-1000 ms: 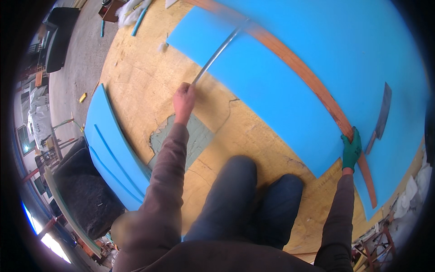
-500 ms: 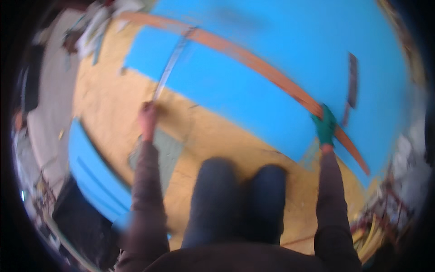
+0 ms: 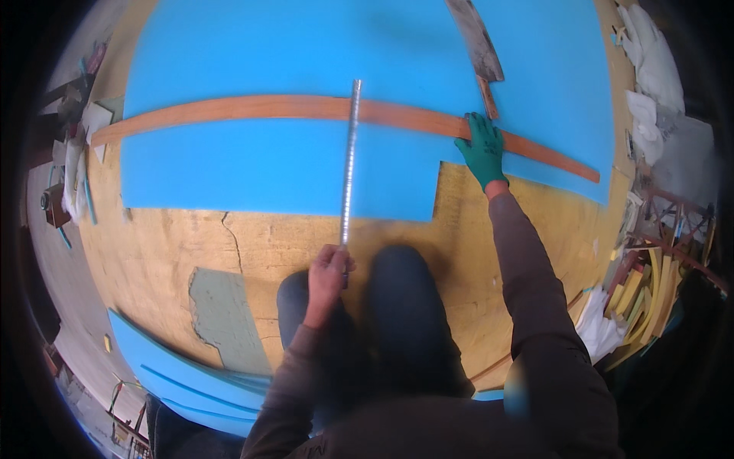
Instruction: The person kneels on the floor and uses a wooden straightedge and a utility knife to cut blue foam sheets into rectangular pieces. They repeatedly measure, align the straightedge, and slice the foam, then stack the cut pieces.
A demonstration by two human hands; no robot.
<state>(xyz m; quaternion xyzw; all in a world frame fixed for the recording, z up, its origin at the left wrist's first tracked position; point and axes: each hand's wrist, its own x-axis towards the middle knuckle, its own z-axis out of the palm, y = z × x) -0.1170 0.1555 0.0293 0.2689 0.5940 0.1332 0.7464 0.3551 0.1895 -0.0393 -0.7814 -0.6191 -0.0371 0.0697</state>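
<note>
Blue sheet (image 3: pixel 245 172), left hand (image 3: pixel 327 279) clenching metal strip (image 3: pixel 349 172), right hand (image 3: pixel 485 153) spread over curved wood (image 3: pixel 267 107)

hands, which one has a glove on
The right hand, laid on the long reddish-brown strip, wears a green glove; the left hand, closed around the silvery metal stick, is bare.

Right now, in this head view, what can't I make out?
In the head view:
- Blue sheet: far edge cut off by the picture's top.
- Dark blade: far end cut off there too.
- Wooden strip: part hidden under the gloved right hand.
- Metal strip: gripped part hidden by the left hand; any fine markings too small and blurred.
</note>
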